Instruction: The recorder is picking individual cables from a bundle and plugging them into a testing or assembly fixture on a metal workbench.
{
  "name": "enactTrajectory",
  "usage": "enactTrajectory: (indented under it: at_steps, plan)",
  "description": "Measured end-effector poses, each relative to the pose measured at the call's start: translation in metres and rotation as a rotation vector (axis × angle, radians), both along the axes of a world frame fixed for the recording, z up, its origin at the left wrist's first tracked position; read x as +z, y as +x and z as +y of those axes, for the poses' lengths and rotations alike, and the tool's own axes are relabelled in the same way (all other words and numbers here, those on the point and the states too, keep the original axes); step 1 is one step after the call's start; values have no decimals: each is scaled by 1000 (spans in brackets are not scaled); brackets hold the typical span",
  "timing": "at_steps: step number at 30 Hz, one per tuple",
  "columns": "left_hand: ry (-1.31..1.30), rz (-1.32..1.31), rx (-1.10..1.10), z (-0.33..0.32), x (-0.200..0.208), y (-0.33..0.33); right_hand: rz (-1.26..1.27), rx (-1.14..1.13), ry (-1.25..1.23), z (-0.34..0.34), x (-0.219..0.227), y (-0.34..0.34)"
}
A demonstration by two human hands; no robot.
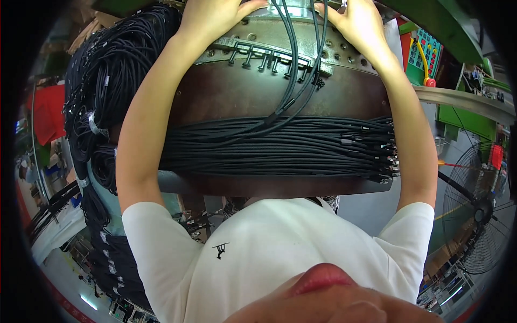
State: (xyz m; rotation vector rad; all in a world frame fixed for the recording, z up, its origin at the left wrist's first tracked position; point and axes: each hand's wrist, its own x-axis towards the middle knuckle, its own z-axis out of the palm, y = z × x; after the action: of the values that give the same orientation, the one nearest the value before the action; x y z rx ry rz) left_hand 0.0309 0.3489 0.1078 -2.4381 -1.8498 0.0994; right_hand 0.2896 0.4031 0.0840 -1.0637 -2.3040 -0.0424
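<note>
At the top edge, on either side of a shiny metal block on a bench machine (274, 27), are my hands. My left hand (229, 8) has its thumb pointing inward over the metal; its other fingers are cut off. My right hand (350, 13) brings its thumb next to black cables (293, 54) that run up between both hands; whether it grips one cannot be seen. Those cables trail down onto a bundle of black cables (269, 148) laid lengthwise along the bench's near edge. A black toothed strip (266, 58) and small black moulded pieces (319, 82) lie between.
Large coils of black cable (116, 70) are heaped at the left. On the right are a green control panel (425, 54) with a red button on a yellow cable, a metal rail (468, 102) and a caged fan (479, 210). The brown bench top (226, 91) spans the middle.
</note>
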Motion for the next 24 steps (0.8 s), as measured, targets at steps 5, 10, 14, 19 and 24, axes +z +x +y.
enactTrajectory:
  at_steps: [5,10,14,19,24]
  plan:
    - [-92,-630,-178,-101,42,-15,110,224,-59,-107,35,70]
    - [-1079,-815,-47,-294,23,-19,541,-732,-158,-243,-30,239]
    - [-547,-440,312,-335,-56,-26,-175,-336,-504,-321,-95,204]
    - [6,-359,339,-339,-94,-23,413,-301,-743,-349,-184,215]
    - [-290,-339,386,-348,-99,-32,291,-349,-654,-341,-162,202]
